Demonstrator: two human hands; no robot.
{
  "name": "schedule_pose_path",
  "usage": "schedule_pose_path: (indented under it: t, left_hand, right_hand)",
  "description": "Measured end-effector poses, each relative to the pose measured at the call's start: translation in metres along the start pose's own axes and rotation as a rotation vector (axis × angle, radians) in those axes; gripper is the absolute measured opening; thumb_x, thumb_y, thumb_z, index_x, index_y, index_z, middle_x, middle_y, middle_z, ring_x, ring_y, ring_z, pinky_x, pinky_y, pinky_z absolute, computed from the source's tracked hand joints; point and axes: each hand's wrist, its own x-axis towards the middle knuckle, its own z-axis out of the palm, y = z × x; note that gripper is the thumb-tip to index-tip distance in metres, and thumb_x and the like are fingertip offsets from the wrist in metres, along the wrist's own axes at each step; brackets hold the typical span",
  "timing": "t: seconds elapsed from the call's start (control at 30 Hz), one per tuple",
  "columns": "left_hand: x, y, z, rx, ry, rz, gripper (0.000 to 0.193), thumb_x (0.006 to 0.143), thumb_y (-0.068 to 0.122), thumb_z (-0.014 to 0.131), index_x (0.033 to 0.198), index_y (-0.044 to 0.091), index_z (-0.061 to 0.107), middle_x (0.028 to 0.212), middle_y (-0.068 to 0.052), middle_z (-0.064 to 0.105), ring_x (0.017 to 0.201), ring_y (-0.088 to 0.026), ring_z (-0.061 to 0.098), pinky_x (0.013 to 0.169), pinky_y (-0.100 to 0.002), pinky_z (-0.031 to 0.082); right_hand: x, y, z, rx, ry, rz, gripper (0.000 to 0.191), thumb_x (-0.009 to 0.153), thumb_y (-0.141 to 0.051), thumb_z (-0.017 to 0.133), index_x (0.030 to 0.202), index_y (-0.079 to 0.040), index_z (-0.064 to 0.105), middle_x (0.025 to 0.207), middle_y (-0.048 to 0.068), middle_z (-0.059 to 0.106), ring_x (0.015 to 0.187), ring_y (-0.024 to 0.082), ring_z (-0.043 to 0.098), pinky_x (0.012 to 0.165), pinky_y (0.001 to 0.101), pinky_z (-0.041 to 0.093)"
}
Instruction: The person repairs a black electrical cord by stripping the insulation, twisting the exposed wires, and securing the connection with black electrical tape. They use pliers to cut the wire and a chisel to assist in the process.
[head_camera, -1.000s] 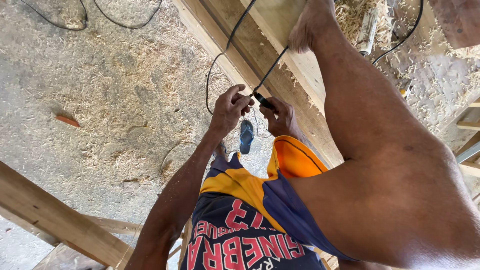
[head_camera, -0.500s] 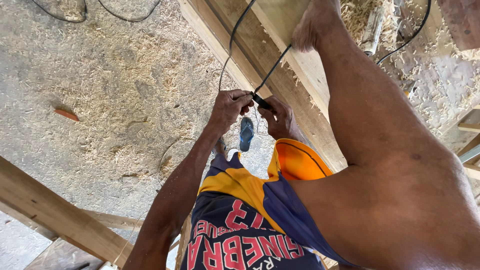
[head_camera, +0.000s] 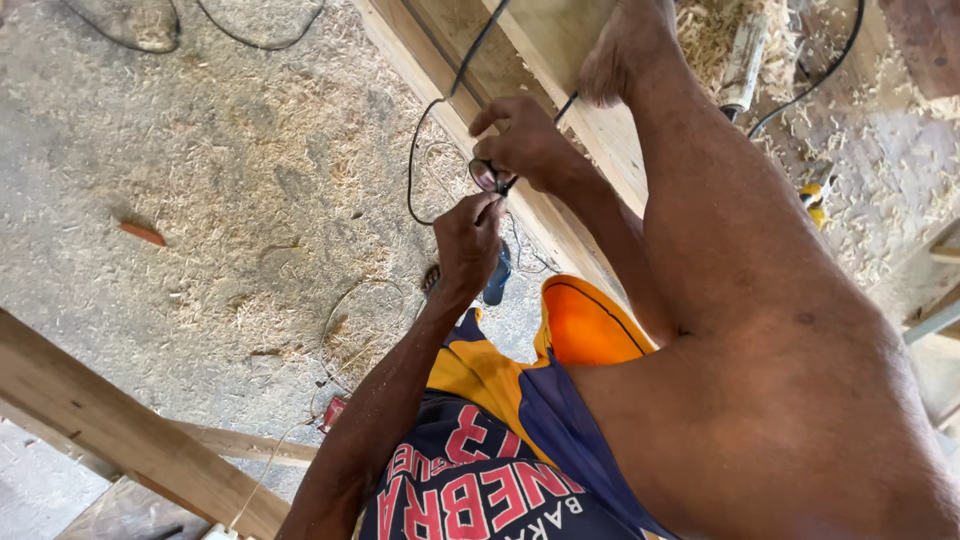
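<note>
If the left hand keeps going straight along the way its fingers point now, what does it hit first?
The left hand points up-frame at the small dark roll pinched by the right hand; it would likely meet that first, then the black cable. Depth is uncertain.

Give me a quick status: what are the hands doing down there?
Left hand and right hand both pinching a black cable at one spot. Cable loops over a wooden beam. Raised leg crowds the right side; sawdust floor below.
</note>
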Motion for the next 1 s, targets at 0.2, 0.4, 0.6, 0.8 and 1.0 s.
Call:
schedule_pose_path:
  t: [0.2,0.4,0.6,0.8,1.0]
  left_hand:
    - [-0.002,0.0,-0.004,0.112,0.008,0.296,0.019,0.105,0.007,0.064,0.123,0.003,0.063,0.096,-0.015,0.069,0.082,-0.022,0.068,0.065,-0.033,0.052]
    - [0.006,-0.001,-0.001,0.219,-0.085,0.068,0.011,0.104,0.013,0.066,0.108,0.004,0.071,0.084,-0.013,0.07,0.069,-0.025,0.064,0.057,-0.034,0.048]
    - [0.024,-0.008,0.001,-0.02,0.021,-0.008,0.012,0.094,0.015,0.072,0.093,0.004,0.076,0.083,-0.011,0.075,0.07,-0.018,0.073,0.062,-0.031,0.056]
    - [0.031,-0.023,-0.005,0.016,-0.126,-0.083,0.012,0.097,0.013,0.07,0.096,0.004,0.077,0.081,-0.014,0.076,0.066,-0.019,0.07,0.06,-0.031,0.052]
    - [0.01,-0.01,-0.003,-0.048,-0.053,0.019,0.013,0.091,0.007,0.074,0.104,0.003,0.077,0.088,-0.013,0.077,0.068,-0.018,0.072,0.059,-0.031,0.054]
  right_hand:
    - [0.029,0.017,0.012,-0.223,-0.188,0.035,0.019,0.089,-0.01,0.071,0.103,0.002,0.074,0.09,0.016,0.075,0.072,0.02,0.07,0.064,0.0377,0.059]
    - [-0.018,0.041,-0.003,-0.19,0.441,-0.534,0.016,0.103,-0.01,0.064,0.111,0.001,0.073,0.104,0.014,0.076,0.089,0.018,0.074,0.076,0.0308,0.063]
    - [-0.072,0.071,0.033,-0.103,0.433,-0.466,0.031,0.084,-0.008,0.076,0.112,0.004,0.07,0.102,0.014,0.072,0.077,0.015,0.073,0.065,0.0282,0.061]
    - [-0.081,0.075,0.043,-0.315,0.491,-0.365,0.019,0.091,-0.016,0.079,0.092,0.001,0.073,0.076,0.011,0.069,0.058,0.017,0.064,0.052,0.0319,0.049]
    - [-0.046,0.048,-0.017,-0.434,0.338,-0.341,0.025,0.085,-0.023,0.079,0.081,0.0,0.071,0.07,0.012,0.068,0.056,0.019,0.061,0.055,0.0352,0.048]
